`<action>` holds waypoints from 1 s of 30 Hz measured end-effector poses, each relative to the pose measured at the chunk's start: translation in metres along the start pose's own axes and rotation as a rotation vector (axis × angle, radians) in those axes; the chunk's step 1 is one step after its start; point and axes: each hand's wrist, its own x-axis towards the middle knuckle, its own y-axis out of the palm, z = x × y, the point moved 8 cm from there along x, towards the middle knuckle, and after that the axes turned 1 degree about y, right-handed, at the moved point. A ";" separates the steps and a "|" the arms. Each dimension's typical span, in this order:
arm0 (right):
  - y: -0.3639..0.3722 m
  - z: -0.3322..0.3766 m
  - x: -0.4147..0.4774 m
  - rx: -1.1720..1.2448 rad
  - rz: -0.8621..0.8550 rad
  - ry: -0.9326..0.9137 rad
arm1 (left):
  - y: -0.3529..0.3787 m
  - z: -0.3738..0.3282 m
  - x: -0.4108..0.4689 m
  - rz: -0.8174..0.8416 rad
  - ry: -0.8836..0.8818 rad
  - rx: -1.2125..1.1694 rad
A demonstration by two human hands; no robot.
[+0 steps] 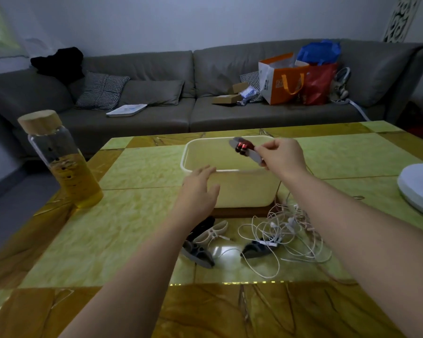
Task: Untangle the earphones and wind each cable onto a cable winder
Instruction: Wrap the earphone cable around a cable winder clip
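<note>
My right hand (280, 154) pinches a grey cable winder with a dark red cable wound on it (244, 148), held above the cream plastic tub (230, 189). My left hand (200, 189) hovers by the tub's near left rim with its fingers spread and relaxed. A tangle of white earphones (286, 232) lies on the table in front of the tub. Beside it lie a white winder (211, 232), a grey winder (198, 253) and a dark winder (257, 250) under the cables.
A glass bottle with a wooden lid and yellow liquid (64, 162) stands at the table's left. A white fan base (420, 186) sits at the right edge. The sofa (156, 113) behind carries pillows, bags and boxes.
</note>
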 end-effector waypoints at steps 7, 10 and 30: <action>0.007 0.004 0.001 -0.037 0.092 -0.089 | 0.011 0.003 0.007 0.024 0.042 0.084; -0.003 0.001 -0.018 -0.029 0.108 -0.180 | 0.011 0.003 0.003 0.017 0.058 0.077; 0.005 -0.091 -0.117 -0.764 0.660 -0.285 | 0.119 -0.031 -0.063 0.211 0.015 0.397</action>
